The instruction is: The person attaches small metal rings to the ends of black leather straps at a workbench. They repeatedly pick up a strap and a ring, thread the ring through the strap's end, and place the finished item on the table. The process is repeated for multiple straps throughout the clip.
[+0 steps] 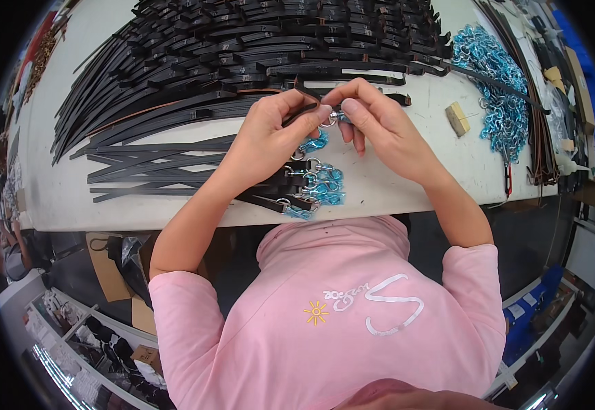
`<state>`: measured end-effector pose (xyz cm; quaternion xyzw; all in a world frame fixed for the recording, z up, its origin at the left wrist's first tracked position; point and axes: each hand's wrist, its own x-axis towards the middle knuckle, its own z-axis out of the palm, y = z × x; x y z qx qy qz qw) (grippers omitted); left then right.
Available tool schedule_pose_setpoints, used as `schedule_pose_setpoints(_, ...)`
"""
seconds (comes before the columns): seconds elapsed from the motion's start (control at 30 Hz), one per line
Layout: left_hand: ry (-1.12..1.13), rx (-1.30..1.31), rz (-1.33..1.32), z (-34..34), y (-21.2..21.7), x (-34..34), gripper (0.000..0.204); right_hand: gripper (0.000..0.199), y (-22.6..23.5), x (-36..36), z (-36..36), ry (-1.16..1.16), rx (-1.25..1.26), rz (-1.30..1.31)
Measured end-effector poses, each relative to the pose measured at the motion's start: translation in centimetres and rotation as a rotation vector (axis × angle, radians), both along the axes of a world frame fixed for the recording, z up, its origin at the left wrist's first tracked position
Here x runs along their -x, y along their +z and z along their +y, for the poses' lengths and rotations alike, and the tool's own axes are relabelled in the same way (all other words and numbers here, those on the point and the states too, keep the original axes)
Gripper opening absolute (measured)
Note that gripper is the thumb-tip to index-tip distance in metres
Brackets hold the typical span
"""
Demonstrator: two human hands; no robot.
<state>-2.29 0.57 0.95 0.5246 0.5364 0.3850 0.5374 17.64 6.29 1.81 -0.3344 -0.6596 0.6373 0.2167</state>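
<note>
Over the worktable, my hands meet at the near side of a large pile of black leather straps (243, 58). My left hand (268, 137) pinches the end of a black leather strap (302, 87), whose brown underside shows where it bends. In the fingers of my right hand (388, 131) is a snap hook (339, 116) with a metal ring and blue wrapping. The ring sits right at the strap's end; whether the strap passes through it I cannot tell. Just below my left hand lie several straps fitted with blue-wrapped snap hooks (325, 183), their tails spread leftward.
At the right is a heap of blue-wrapped snap hooks (492, 89). A small yellowish block (457, 119) lies beside it. Long brown strips (542, 140), a red-handled tool (508, 179) and a white nozzle bottle (571, 166) are farther right. An open cardboard box (109, 273) stands below the table's front edge.
</note>
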Motion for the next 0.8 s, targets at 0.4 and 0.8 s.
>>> schedule_pose_setpoints(0.4,-0.005,0.090,0.003,0.0,-0.4,0.5,0.031,0.023,-1.1,-0.7,0.6,0.037,0.242,0.088)
schedule_pose_setpoints(0.8,-0.085,-0.217,0.173,-1.1,0.2,0.6,0.014,0.019,0.5,-2.0,0.8,-0.039,0.180,0.187)
